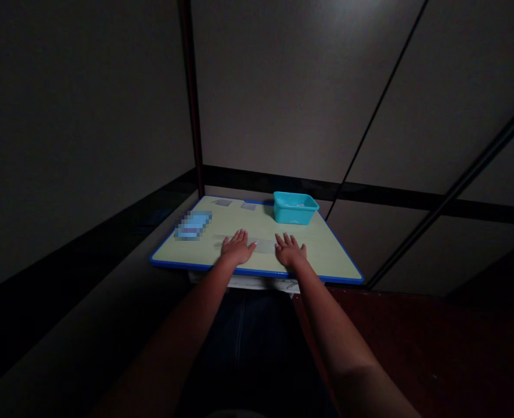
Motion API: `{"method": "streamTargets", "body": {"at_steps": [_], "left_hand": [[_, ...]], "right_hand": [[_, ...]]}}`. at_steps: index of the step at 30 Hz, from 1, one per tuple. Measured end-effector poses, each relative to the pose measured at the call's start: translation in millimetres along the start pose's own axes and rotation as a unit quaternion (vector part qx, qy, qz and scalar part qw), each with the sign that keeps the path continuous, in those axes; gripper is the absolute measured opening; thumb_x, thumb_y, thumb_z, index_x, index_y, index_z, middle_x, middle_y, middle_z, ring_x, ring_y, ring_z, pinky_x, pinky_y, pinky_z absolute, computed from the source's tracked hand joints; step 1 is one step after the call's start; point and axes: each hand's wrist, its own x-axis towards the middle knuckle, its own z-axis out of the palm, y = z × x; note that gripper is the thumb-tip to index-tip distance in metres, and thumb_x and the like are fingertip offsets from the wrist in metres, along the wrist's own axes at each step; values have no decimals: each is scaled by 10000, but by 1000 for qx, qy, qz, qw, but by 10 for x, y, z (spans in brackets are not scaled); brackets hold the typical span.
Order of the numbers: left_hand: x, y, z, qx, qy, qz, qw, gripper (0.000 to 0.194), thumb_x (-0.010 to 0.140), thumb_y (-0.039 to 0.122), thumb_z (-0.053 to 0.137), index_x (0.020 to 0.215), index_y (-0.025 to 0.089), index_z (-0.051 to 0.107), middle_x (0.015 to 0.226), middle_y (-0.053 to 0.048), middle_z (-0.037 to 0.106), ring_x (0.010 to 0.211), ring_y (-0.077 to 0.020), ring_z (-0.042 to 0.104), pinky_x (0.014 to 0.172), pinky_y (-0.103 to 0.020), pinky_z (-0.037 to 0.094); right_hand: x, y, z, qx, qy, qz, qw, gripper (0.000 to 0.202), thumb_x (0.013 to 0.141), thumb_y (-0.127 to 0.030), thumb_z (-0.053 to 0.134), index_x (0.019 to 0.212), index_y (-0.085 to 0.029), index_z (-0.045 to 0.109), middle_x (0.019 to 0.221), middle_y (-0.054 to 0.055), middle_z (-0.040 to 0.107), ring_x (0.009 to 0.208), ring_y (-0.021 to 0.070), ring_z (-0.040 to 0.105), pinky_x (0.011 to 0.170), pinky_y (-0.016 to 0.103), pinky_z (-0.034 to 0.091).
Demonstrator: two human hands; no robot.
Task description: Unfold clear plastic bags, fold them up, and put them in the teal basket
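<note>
My left hand (pixel 238 248) lies palm down near the front of the table, its fingers spread. Its palm rests over part of a thin translucent sheet (pixel 265 245), perhaps clear plastic. To the right, my right hand (pixel 290 251) is also flat and spread, with its fingertips at the right part of that sheet. Between the two hands the sheet's middle shows; the parts under the hands are hidden. Neither hand grips anything.
A turquoise basket (pixel 294 216) with something pale inside stands at the back right of the blue-edged table (pixel 326 255). Two small greyish flat pieces, a left piece (pixel 223 202) and a right piece (pixel 248 206), lie at the back. A blurred-out blue item (pixel 193 225) is at the left.
</note>
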Motion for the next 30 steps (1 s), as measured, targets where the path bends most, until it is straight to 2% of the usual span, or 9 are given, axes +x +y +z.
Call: {"method": "streamTargets", "body": {"at_steps": [4, 8, 10, 12, 16, 19, 22, 26, 30], "left_hand": [[-19, -347, -78, 20, 7, -49, 999, 671, 889, 508, 128, 1443, 133, 179, 1517, -55, 119, 1394, -195, 92, 1095, -490, 142], [-39, -424, -89, 30, 16, -66, 997, 673, 887, 490, 122, 1442, 114, 184, 1515, -57, 115, 1395, -187, 82, 1101, -477, 144], [-40, -411, -80, 35, 18, -69, 997, 662, 888, 475, 121, 1442, 119, 189, 1514, -56, 118, 1395, -186, 79, 1104, -476, 143], [-39, -405, -71, 39, 17, -69, 997, 647, 890, 459, 114, 1443, 133, 192, 1515, -51, 120, 1395, -187, 75, 1104, -486, 140], [-30, -445, -68, 49, 8, -66, 997, 616, 893, 431, 118, 1447, 170, 190, 1518, -34, 96, 1396, -211, 48, 1086, -543, 147], [-10, -477, -73, 61, 0, -62, 996, 626, 886, 452, 164, 1448, 177, 184, 1518, -45, 80, 1394, -242, 43, 1069, -576, 154], [11, -478, -65, 48, 10, -80, 996, 645, 889, 478, 120, 1449, 164, 182, 1515, -82, 102, 1389, -279, 71, 1051, -600, 166], [23, -458, -47, 47, 17, -99, 994, 650, 885, 482, 139, 1450, 163, 183, 1519, -116, 86, 1383, -321, 54, 1057, -584, 147], [21, -449, -45, 43, 16, -115, 992, 640, 882, 498, 173, 1448, 199, 195, 1518, -125, 100, 1374, -357, 52, 1059, -575, 130]], "right_hand": [[-16, 16, -15, 10, 1, -3, 1000, 539, 927, -433, 139, 1451, -335, 60, 1534, 10, 26, 1386, 265, 22, 1015, 623, 83], [-64, -83, -2, 6, 58, 28, 998, 549, 920, -401, 170, 1454, -312, 83, 1533, 30, 0, 1387, 267, -6, 998, 652, -27], [-102, -275, 6, 14, 137, 41, 990, 572, 914, -367, 185, 1462, -266, 59, 1529, 46, -57, 1384, 255, -73, 989, 648, -90], [-127, -570, 7, 30, 182, -17, 983, 575, 912, -354, 171, 1464, -233, 66, 1527, 36, -56, 1386, 211, -86, 1010, 609, -116], [-37, -1206, -21, 82, 145, -138, 976, 570, 912, -369, 146, 1456, -203, 140, 1526, 29, 22, 1391, 168, -16, 1042, 568, -103], [118, -1407, -33, 120, 83, -145, 979, 561, 922, -370, 109, 1457, -203, 120, 1523, 28, -11, 1392, 175, -10, 1044, 582, -67], [221, -1301, 4, 113, 17, -117, 986, 589, 918, -447, 138, 1455, -204, 127, 1521, 44, -40, 1392, 200, -21, 1034, 605, -42], [217, -931, 44, 86, 2, -97, 992, 606, 904, -534, 124, 1452, -274, 125, 1523, -6, -53, 1389, 214, -56, 1030, 613, -16], [124, -534, -1, 72, 9, -73, 995, 616, 892, -579, 121, 1448, -315, 127, 1530, 0, -3, 1388, 247, 0, 1033, 604, 16]]}}
